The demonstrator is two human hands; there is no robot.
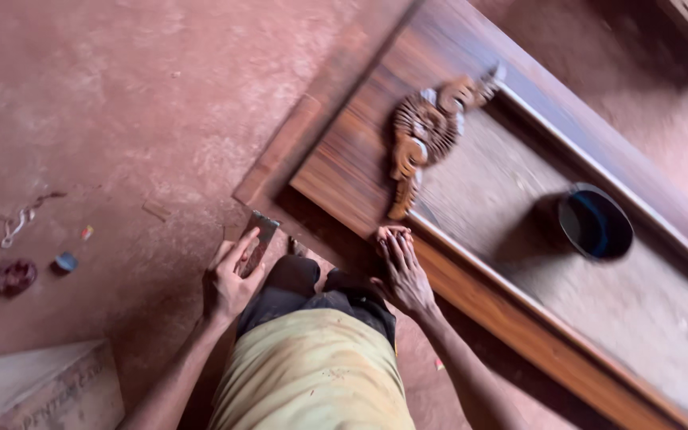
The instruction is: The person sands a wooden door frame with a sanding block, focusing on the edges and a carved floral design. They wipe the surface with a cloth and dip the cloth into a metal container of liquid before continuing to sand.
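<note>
Red floor, sandpaper (258,239) under left fingers (240,248)

This place looks like a woodworking workshop, probably a simple one. A big wooden door panel (360,159) with dark polish lies flat on the red earthen floor (121,103), and a carved wooden ornament (428,131) sits on it. A small dark bowl (596,222) stands on the panel. Small scraps (21,223) are scattered on the dusty floor, and a wooden board (37,390) lies in the corner.
</note>
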